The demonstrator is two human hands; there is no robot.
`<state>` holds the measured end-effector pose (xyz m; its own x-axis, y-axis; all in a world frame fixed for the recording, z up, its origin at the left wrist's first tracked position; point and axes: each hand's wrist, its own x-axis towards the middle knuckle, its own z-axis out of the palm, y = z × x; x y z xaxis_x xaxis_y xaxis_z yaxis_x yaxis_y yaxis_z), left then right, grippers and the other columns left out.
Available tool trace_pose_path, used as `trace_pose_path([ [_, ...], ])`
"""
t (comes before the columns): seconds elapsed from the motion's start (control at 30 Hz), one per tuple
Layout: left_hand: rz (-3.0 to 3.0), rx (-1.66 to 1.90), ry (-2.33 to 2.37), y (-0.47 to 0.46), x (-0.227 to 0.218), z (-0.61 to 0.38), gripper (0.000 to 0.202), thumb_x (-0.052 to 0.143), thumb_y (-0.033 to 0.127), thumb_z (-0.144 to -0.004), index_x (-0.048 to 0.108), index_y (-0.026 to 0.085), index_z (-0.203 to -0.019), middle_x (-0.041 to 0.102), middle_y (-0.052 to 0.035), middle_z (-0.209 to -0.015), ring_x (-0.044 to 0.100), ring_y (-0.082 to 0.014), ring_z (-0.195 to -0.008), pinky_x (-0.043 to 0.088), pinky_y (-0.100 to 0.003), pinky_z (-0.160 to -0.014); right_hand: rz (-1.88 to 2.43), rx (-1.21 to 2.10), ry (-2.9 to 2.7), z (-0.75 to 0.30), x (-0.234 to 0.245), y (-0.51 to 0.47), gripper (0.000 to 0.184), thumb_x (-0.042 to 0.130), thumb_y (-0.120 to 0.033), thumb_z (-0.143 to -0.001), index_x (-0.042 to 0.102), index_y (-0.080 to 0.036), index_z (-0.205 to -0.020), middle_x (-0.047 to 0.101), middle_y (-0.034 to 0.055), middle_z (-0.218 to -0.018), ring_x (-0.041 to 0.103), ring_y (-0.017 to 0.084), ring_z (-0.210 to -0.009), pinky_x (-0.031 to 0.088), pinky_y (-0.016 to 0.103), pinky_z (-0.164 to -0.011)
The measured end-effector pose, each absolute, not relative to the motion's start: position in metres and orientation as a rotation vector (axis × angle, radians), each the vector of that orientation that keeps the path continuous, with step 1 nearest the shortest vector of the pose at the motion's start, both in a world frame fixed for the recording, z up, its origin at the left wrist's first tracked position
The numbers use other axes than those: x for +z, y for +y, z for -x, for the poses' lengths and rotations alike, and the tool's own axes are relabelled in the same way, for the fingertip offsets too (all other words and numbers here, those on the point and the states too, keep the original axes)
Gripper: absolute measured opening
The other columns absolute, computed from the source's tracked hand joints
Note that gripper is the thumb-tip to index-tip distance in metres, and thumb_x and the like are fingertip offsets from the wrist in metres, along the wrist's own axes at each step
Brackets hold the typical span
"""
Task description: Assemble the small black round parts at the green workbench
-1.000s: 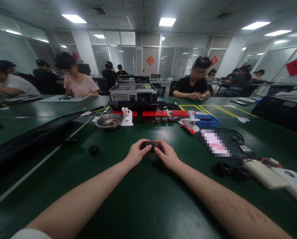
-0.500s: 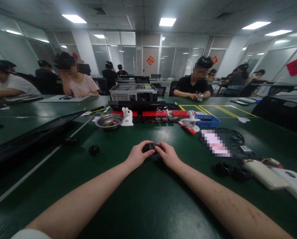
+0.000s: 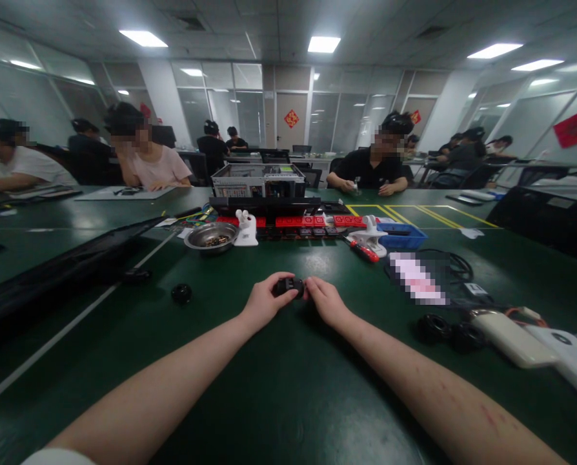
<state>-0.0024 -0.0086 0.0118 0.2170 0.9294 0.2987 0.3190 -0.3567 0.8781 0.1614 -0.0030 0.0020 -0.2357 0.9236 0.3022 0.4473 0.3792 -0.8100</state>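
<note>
While the left hand (image 3: 263, 305) grips a small black part (image 3: 291, 283) between thumb and fingers, the right hand (image 3: 328, 302) sits just beside the part's right end, fingertips drawn close together; cannot tell whether they touch it or pinch something small. Part lies between the hands, above the green table (image 3: 288, 387), long axis roughly left to right, its right end facing the right fingertips. Left hand is nearer, being wrapped on it.

Left of the hands: black round piece (image 3: 181, 294), well apart. Right: two black rings (image 3: 434, 328) side by side, near a cream block (image 3: 516, 339). Far side: steel bowl (image 3: 192, 243) holding small pieces, white stand (image 3: 246, 231), red-handled tool (image 3: 364, 250), blue tray (image 3: 407, 241).

Writing: no brand legible. White label (image 3: 475, 290) at right bears a dark mark, unreadable. Red strip (image 3: 301, 221) carries repeated symbols, too small. Red diamond sign (image 3: 291, 119) on the far door has yellowish characters, not resolved.
</note>
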Motion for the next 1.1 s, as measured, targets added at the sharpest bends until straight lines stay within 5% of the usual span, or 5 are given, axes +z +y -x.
trace_pose_path([
  [0.17,-1.988,1.096,1.203,-0.013,0.016,0.005,0.038,0.057,0.039,-0.064,0.055,0.022,-0.099,0.059,-0.0024,-0.095,0.055,-0.0176,-0.086,0.043,-0.030,-0.076,1.177,0.886,-1.850,-0.160,0.001,-0.002,0.047,0.023,-0.045,-0.084,0.048,-0.016,-0.057,0.049,-0.0003,-0.054,0.047,0.010,-0.054,0.037,0.023,-0.056],
  [0.33,-1.816,1.166,1.184,-0.009,0.012,0.002,0.043,0.055,0.041,-0.066,0.051,0.020,-0.103,0.058,-0.0053,-0.096,0.055,-0.0188,-0.085,0.044,-0.032,-0.074,1.125,0.690,-1.930,-0.159,0.006,-0.007,0.021,0.041,-0.034,-0.080,0.050,-0.016,-0.084,0.054,0.0017,-0.073,0.049,0.012,-0.066,0.038,0.024,-0.059],
  [0.5,-1.393,1.044,1.003,0.001,0.001,-0.001,0.040,0.048,0.043,-0.071,0.048,0.014,-0.099,0.057,-0.0065,-0.086,0.057,-0.0130,-0.056,0.047,-0.027,-0.051,1.057,0.508,-2.041,-0.161,0.010,-0.012,0.033,0.051,-0.027,-0.073,0.044,-0.017,-0.104,0.052,0.0055,-0.092,0.048,0.013,-0.073,0.040,0.026,-0.065],
  [0.67,-1.540,1.135,1.056,0.002,0.001,0.001,0.036,0.053,0.041,-0.068,0.051,0.016,-0.093,0.057,-0.0043,-0.084,0.057,-0.0140,-0.064,0.047,-0.028,-0.057,1.076,0.533,-1.993,-0.161,0.006,-0.009,0.036,0.049,-0.031,-0.075,0.042,-0.018,-0.108,0.052,0.0054,-0.095,0.048,0.014,-0.077,0.040,0.028,-0.070],
  [1.1,-2.077,1.098,1.222,-0.012,0.017,0.006,0.036,0.057,0.036,-0.065,0.054,0.022,-0.098,0.059,-0.0021,-0.093,0.054,-0.0170,-0.084,0.043,-0.029,-0.074,1.232,0.822,-1.889,-0.160,0.001,-0.002,0.048,0.026,-0.047,-0.082,0.052,-0.015,-0.057,0.052,0.0001,-0.056,0.048,0.011,-0.055,0.034,0.023,-0.055],
])
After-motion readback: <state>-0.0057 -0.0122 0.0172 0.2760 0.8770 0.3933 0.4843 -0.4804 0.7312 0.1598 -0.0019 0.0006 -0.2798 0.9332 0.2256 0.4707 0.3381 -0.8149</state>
